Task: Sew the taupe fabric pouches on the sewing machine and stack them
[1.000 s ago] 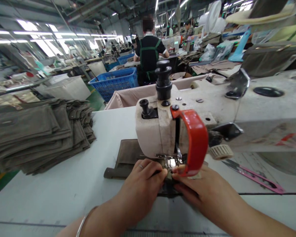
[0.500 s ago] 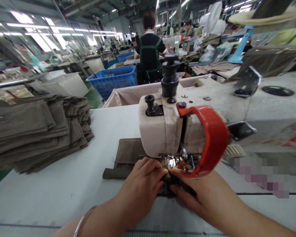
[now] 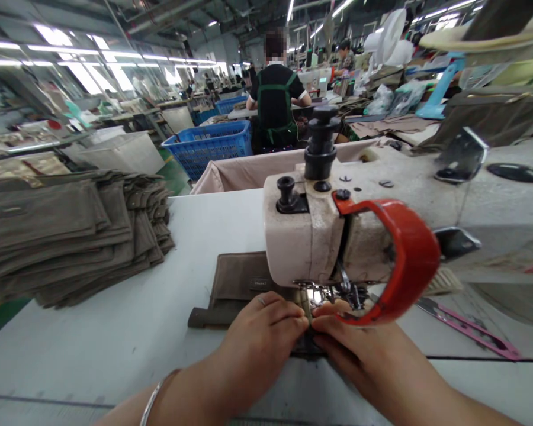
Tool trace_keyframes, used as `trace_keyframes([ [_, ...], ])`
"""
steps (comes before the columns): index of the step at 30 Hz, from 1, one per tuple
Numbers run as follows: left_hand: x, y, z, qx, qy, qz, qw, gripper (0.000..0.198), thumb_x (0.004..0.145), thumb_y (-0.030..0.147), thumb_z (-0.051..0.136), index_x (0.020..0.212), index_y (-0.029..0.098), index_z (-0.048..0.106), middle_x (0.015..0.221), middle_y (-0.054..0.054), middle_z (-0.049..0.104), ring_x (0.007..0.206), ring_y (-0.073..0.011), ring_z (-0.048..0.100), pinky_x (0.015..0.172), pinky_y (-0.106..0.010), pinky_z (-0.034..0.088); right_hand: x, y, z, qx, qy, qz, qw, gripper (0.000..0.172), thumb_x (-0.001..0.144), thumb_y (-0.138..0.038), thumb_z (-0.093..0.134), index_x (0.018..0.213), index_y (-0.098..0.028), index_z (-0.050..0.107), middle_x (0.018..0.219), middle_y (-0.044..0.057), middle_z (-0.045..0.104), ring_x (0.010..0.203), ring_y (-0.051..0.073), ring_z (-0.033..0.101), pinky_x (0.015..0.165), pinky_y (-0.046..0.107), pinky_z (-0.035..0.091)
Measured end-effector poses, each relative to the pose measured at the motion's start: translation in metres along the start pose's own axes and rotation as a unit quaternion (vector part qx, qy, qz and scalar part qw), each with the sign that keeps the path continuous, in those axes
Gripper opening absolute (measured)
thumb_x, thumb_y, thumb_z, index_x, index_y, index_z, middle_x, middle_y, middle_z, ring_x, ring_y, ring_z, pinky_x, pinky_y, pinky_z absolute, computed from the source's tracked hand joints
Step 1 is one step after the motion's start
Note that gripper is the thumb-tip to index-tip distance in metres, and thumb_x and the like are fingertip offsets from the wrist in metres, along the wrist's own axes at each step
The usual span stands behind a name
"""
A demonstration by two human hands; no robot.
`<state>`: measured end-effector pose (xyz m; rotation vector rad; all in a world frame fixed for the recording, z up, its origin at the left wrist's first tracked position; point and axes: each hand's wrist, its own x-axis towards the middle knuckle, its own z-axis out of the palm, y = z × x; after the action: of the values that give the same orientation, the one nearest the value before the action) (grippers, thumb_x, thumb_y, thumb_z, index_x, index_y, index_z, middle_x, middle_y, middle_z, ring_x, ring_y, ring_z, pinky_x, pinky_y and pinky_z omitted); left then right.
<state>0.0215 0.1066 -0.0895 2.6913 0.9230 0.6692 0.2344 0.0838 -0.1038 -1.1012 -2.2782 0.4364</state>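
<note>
A brown-grey fabric piece (image 3: 237, 275) with a small label (image 3: 260, 284) and a folded strip along its near edge lies flat under the sewing machine head (image 3: 299, 236). My left hand (image 3: 266, 337), fingers bent and thumb pressed in, grips the near edge of this piece just left of the presser foot (image 3: 315, 296). On the other side, my right hand (image 3: 359, 343) pinches the same edge close by, its fingertips almost meeting the left ones. The red guard (image 3: 413, 260) curves over the right fingers and partly hides them. Cloth beneath both hands is largely covered.
At the left of the white table (image 3: 204, 219) rests a stack of similar fabric pieces (image 3: 71, 236). Pink-handled thread snips (image 3: 479, 337) lie at right. Beyond the table are a pink cloth-lined bin (image 3: 240, 171), a blue basket (image 3: 208, 148) and a seated person (image 3: 275, 94).
The view has shifted slightly, so the machine appears farther right. More of the fabric label shows beside the machine head. Both hands stay at the cloth, with the right fingers drawn in more.
</note>
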Motion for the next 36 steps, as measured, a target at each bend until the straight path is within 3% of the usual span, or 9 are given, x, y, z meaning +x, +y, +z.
trace_keyframes([
  [6, 0.005, -0.002, 0.001, -0.001, 0.036, 0.005, 0.999, 0.017, 0.096, 0.015, 0.047, 0.097, 0.017, 0.064, 0.095, -0.003, 0.071, 0.087, -0.0147, 0.065, 0.085, -0.028, 0.051, 0.0, 0.005, 0.005, -0.031, 0.011, -0.008, 0.999, 0.024, 0.095, -0.014, 0.044, 0.101, -0.022, 0.066, 0.1, 0.007, 0.068, 0.086, 0.019, 0.064, 0.077, 0.034, 0.054],
  [16, 0.019, -0.011, 0.003, 0.024, 0.05, -0.017, 0.998, 0.016, 0.094, 0.016, 0.051, 0.088, 0.018, 0.066, 0.087, -0.002, 0.072, 0.083, -0.0151, 0.066, 0.083, -0.029, 0.052, 0.012, 0.014, 0.007, -0.132, 0.059, -0.054, 0.988, 0.026, 0.09, -0.009, 0.047, 0.099, -0.018, 0.07, 0.096, 0.009, 0.072, 0.084, 0.025, 0.066, 0.076, 0.04, 0.055],
  [21, 0.021, -0.016, 0.006, 0.046, 0.043, -0.039, 0.997, 0.011, 0.088, 0.013, 0.058, 0.081, 0.018, 0.065, 0.078, -0.001, 0.069, 0.081, -0.0167, 0.065, 0.082, -0.029, 0.052, 0.013, 0.019, 0.009, -0.141, 0.057, -0.044, 0.987, 0.028, 0.09, -0.01, 0.048, 0.107, -0.019, 0.068, 0.102, 0.008, 0.071, 0.091, 0.025, 0.065, 0.079, 0.039, 0.054],
  [27, 0.021, -0.017, 0.008, 0.041, 0.064, -0.055, 0.996, 0.011, 0.088, 0.015, 0.059, 0.087, 0.021, 0.068, 0.084, -0.002, 0.071, 0.084, -0.0184, 0.064, 0.084, -0.032, 0.052, 0.013, 0.022, 0.01, -0.142, 0.044, -0.036, 0.988, 0.026, 0.09, -0.011, 0.05, 0.105, -0.02, 0.069, 0.109, 0.009, 0.069, 0.093, 0.026, 0.063, 0.08, 0.04, 0.054],
  [36, 0.021, -0.015, 0.01, 0.041, 0.084, -0.071, 0.993, 0.009, 0.084, 0.013, 0.065, 0.085, 0.021, 0.069, 0.087, -0.002, 0.072, 0.086, -0.0183, 0.065, 0.085, -0.03, 0.052, 0.016, 0.02, 0.012, -0.109, 0.064, -0.023, 0.992, 0.02, 0.089, -0.012, 0.054, 0.097, -0.019, 0.07, 0.098, 0.008, 0.07, 0.087, 0.025, 0.063, 0.074, 0.038, 0.054],
])
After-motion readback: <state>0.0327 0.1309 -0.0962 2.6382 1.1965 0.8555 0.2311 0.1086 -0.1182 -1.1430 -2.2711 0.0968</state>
